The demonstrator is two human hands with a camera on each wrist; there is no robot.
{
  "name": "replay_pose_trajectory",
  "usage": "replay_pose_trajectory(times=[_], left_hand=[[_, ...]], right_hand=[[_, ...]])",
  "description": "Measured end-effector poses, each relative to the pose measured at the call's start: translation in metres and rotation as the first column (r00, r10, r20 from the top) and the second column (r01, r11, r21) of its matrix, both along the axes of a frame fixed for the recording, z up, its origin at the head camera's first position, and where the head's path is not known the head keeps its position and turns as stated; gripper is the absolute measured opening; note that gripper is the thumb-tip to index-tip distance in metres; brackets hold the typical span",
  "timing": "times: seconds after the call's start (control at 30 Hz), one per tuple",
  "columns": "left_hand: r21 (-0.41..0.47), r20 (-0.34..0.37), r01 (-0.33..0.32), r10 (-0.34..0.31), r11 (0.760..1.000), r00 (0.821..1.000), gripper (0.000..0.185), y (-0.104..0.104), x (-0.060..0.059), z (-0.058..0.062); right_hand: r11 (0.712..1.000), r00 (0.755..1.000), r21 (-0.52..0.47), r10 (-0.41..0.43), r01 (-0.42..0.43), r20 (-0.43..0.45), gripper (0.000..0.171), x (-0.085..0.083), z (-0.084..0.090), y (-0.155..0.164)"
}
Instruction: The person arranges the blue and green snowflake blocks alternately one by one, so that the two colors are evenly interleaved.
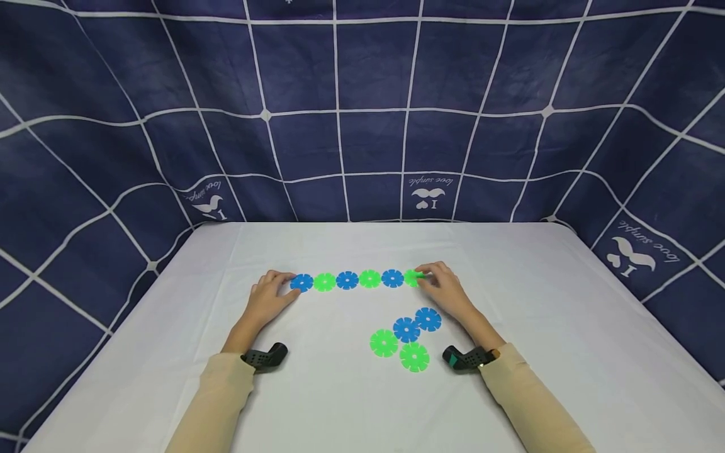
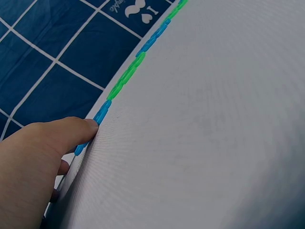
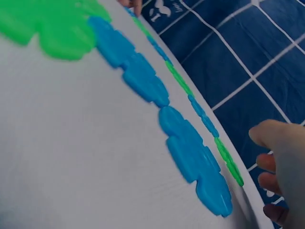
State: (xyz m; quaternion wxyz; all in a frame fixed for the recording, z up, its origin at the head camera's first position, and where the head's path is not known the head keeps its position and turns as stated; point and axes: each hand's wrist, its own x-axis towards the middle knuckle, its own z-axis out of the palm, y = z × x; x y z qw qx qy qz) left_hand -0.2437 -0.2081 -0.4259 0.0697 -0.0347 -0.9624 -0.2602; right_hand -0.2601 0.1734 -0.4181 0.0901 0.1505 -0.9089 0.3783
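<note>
A white table (image 1: pixel 510 377) is set before a navy grid-patterned backdrop (image 1: pixel 362 94); a row of blue and green toothed discs (image 1: pixel 359 279) is laid crosswise between the hands; its left end is touched by the left hand's (image 1: pixel 272 296) loosely curled fingers (image 2: pixel 71 131); its green right end is pinched by the right hand (image 1: pixel 444 290); four loose discs (image 1: pixel 405 340) lie nearer the right wrist.

Flat row of alternating blue and green discs (image 1: pixel 358 280) on the table
</note>
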Motion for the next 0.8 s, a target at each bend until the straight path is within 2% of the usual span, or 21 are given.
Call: replay_pose_trajectory(times=[0.1,0.17,0.37,0.53,0.67,0.8], left_hand=[[0.004,-0.002,0.002,-0.002,1.0,1.0,0.049,0.0,0.0,-0.001],[0.007,-0.005,0.005,-0.005,1.0,1.0,0.049,0.0,0.001,-0.001],[0.007,-0.019,0.008,-0.008,1.0,1.0,0.049,0.0,0.001,0.0],[0.01,-0.016,0.007,-0.007,1.0,1.0,0.05,0.0,0.001,0.001],[0.008,-0.017,0.008,-0.008,1.0,1.0,0.049,0.0,0.001,0.0],[0.005,-0.014,0.005,-0.005,1.0,1.0,0.049,0.0,0.002,0.0]], right_hand=[[0.996,0.995,0.0,0.094,-0.094,0.018,0.027,0.003,0.004,-0.001],[0.985,0.984,-0.008,0.173,-0.172,0.054,0.026,0.007,0.006,0.0],[0.927,0.909,-0.022,0.373,-0.376,0.187,0.026,0.013,0.01,-0.001],[0.88,0.854,0.014,0.456,-0.474,0.251,0.032,0.016,0.012,-0.002],[0.853,0.811,-0.002,0.496,-0.521,0.31,0.036,0.019,0.014,-0.003],[0.831,0.782,0.033,0.508,-0.555,0.36,0.04,0.022,0.015,-0.003]])
